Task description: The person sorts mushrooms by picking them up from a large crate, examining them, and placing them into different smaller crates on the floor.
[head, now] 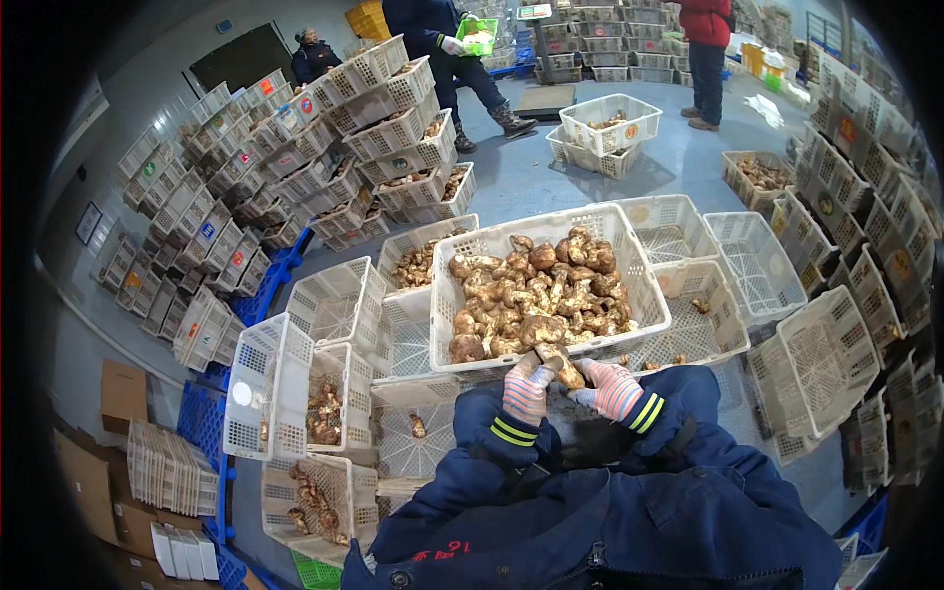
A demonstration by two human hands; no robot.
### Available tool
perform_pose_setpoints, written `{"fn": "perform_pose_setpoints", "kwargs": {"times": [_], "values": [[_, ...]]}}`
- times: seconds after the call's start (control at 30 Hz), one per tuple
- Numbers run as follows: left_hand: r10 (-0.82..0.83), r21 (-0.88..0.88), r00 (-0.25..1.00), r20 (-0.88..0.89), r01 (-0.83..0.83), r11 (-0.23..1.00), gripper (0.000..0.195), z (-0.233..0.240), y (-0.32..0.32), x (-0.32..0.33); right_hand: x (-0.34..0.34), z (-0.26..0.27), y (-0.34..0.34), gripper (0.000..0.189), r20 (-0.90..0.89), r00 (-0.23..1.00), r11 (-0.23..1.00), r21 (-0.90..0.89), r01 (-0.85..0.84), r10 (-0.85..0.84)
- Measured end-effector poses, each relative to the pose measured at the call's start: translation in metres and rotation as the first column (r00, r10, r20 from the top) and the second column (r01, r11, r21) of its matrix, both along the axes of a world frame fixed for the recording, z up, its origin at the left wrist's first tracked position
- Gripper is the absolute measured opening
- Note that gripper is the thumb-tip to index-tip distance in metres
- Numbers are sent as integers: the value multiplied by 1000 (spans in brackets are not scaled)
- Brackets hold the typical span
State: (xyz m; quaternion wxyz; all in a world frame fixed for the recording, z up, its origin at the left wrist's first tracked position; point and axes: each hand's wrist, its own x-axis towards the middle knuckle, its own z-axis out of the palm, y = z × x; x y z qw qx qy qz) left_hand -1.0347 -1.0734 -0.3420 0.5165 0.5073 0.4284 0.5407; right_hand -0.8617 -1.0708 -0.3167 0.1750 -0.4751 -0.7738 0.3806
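Note:
My left hand (526,389), in a striped knit glove, grips a thick brown-and-white mushroom (566,370) near its upper end. At the mushroom's lower right side, the gloved fingers of my right hand (612,388) close on it too. Both hands are above my lap, at the near edge of a large white plastic crate (531,359). That crate holds a heap of soil-stained mushrooms (549,291) that look like matsutake. My fingers hide parts of the held mushroom.
Crates with few mushrooms flank me, such as one at the left (324,402) and one at the right (700,295). Tall crate stacks (398,125) rise left, others (848,140) right. Two stacked crates (609,125) stand ahead on the floor. Several people (704,66) are beyond.

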Motion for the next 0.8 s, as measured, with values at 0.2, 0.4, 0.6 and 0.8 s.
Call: {"fn": "perform_pose_setpoints", "kwargs": {"times": [0.2, 0.4, 0.6, 0.8], "values": [[33, -121, 988, 148, -15, 993, 21, 14, 1, -1, -8, -16, 1, 51, -201, 979, 995, 94, 31, -12], [-14, -84, 985, 173, 28, 996, 30, 23, 1, 8, -10, -8, -4, 46, -521, 851, 996, -85, 27, -68], [45, 24, 999, 20, -45, 999, 33, -4, 17, -14, 27, 9, 6, 42, -837, 488, 886, -399, -237, -247], [262, 176, 879, -399, -207, 962, 33, 11, 31, -29, 49, 27, 2, 56, -816, -66, 732, -475, -488, -574]]}}
